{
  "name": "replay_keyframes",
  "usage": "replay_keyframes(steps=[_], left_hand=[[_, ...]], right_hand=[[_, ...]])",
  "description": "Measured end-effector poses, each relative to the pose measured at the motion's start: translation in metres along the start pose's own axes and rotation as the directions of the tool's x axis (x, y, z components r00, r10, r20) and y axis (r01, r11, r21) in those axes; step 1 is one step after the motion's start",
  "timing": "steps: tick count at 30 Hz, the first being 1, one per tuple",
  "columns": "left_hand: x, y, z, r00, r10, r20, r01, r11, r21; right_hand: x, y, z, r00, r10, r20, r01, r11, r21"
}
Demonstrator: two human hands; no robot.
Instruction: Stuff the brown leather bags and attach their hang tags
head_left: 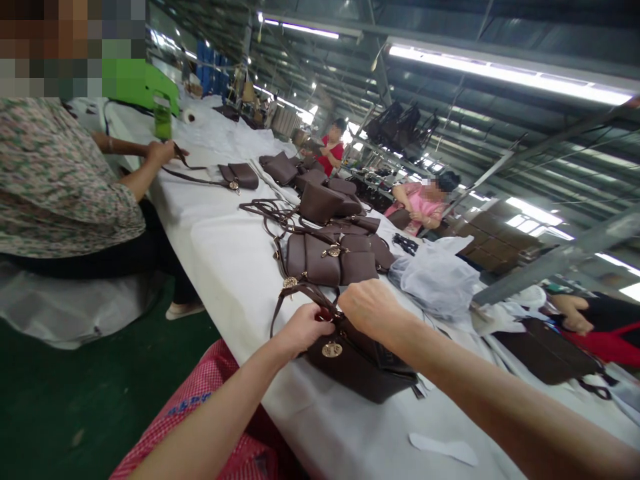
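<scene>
A dark brown handbag (pixel 367 370) with a round gold charm (pixel 331 349) lies tilted on the white-covered table (pixel 225 260), close to me. At its upper left edge, my left hand (pixel 303 328) is closed, thumb and fingers pinching the bag's top near the strap. My right hand (pixel 367 303) is a bent fist over the bag's upper edge; whatever its fingers hold is hidden beneath it. Thin brown straps (pixel 300 291) loop up beside my left hand. Just beyond, more brown bags (pixel 313 259) with gold charms lie in a pile.
At the left, a person in a floral top (pixel 65 180) holds the strap of a small brown bag (pixel 240 176). Clear plastic bags (pixel 435 277) lie right of the pile. A white paper strip (pixel 443 449) is near the front. Other people stand across the table.
</scene>
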State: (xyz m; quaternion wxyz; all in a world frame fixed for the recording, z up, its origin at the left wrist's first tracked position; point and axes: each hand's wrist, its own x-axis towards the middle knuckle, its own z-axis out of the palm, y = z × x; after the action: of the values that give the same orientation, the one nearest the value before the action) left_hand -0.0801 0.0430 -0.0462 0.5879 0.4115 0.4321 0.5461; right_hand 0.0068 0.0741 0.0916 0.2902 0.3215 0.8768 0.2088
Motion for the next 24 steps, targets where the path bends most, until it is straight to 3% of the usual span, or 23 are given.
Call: replay_keyframes(steps=[7, 16, 20, 24], left_hand=[[0.007, -0.019, 0.014, 0.978, 0.107, -0.181, -0.089, 0.990, 0.107], [-0.006, -0.013, -0.014, 0.985, 0.163, -0.051, -0.147, 0.961, 0.235], [-0.003, -0.021, -0.006, 0.970, 0.241, -0.018, -0.227, 0.936, 0.270], [-0.013, -0.029, 0.007, 0.934, 0.358, -0.025, -0.327, 0.879, 0.346]], right_hand=[[-0.001, 0.001, 0.005, 1.000, -0.006, -0.003, 0.006, 0.999, 0.037], [0.001, 0.007, 0.014, 0.999, -0.021, -0.032, 0.028, 0.974, 0.226], [0.011, 0.008, 0.022, 0.999, -0.039, 0.020, 0.033, 0.975, 0.220], [0.012, 0.016, 0.035, 0.999, -0.042, 0.002, 0.041, 0.975, 0.220]])
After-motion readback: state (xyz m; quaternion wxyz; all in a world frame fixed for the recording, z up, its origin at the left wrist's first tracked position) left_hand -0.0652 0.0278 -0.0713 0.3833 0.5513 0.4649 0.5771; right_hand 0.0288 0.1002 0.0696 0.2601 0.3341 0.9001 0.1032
